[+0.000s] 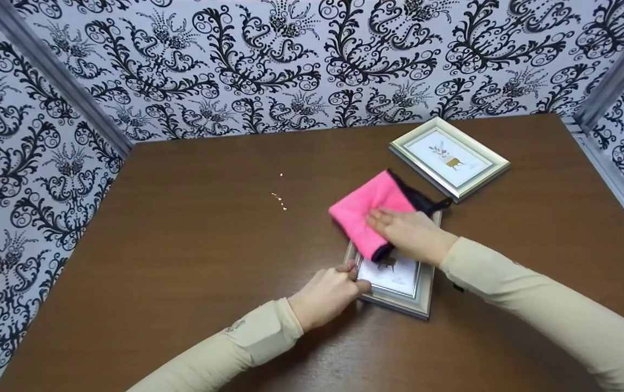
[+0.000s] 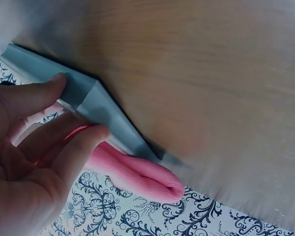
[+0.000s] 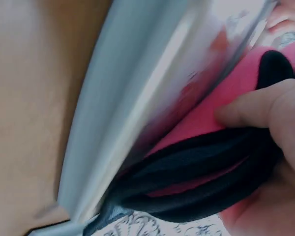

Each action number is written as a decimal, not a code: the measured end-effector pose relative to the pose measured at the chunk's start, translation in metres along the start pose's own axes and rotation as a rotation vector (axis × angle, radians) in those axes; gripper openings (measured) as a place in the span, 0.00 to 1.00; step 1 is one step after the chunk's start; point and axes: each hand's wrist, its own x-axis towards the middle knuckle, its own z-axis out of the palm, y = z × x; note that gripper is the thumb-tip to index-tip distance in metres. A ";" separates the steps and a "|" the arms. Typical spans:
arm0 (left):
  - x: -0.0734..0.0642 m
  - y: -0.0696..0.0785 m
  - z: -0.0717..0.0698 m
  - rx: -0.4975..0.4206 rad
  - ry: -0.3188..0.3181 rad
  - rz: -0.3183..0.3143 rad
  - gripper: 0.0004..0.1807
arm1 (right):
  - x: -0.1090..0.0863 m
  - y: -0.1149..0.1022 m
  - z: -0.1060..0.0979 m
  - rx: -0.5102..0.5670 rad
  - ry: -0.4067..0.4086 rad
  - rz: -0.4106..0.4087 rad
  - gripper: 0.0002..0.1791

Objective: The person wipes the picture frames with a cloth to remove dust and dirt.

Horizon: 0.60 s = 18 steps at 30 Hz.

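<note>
A picture frame (image 1: 423, 294) with a pale border lies on the table, its upper part covered by a folded pink cloth (image 1: 364, 198) with black edging and a black loop. My left hand (image 1: 325, 296) grips the frame's near left corner, thumb and fingertips along its edges. In the left wrist view, the frame's side (image 2: 108, 118) shows beside the thumb. My right hand (image 1: 407, 234) presses the cloth onto the frame with fingers extended. Folded black edging (image 3: 201, 172) bulges below the right thumb in the right wrist view, close over the glass.
A second picture frame (image 1: 448, 158), gold-rimmed with a plant drawing, lies at the back right, near the cloth's loop. Several small white specks (image 1: 279, 200) dot the brown table (image 1: 192, 239) left of the cloth. Patterned walls (image 1: 268, 65) stand behind and at both sides.
</note>
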 end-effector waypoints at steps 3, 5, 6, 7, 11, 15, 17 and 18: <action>0.001 0.000 -0.003 0.005 -0.022 -0.006 0.05 | 0.013 0.009 -0.002 -0.012 0.000 0.085 0.33; 0.001 0.001 -0.003 0.004 -0.023 -0.008 0.06 | 0.021 0.014 -0.003 0.016 0.016 0.133 0.34; 0.001 0.001 -0.003 0.006 -0.020 -0.010 0.06 | 0.026 0.017 -0.004 0.046 0.026 0.155 0.34; 0.001 0.002 -0.003 0.010 -0.015 -0.012 0.06 | 0.030 0.019 -0.005 0.085 0.032 0.178 0.34; 0.001 0.004 -0.001 0.034 0.007 -0.017 0.07 | 0.043 0.028 -0.008 0.228 0.044 0.207 0.31; 0.000 0.006 0.001 0.058 0.027 -0.022 0.09 | 0.051 0.030 -0.009 0.231 0.025 0.111 0.29; 0.001 0.007 0.001 0.069 0.031 -0.024 0.10 | 0.052 0.027 -0.011 0.199 0.011 0.039 0.27; 0.001 0.007 0.002 0.072 0.032 -0.024 0.10 | 0.053 0.023 -0.012 0.185 -0.005 0.005 0.27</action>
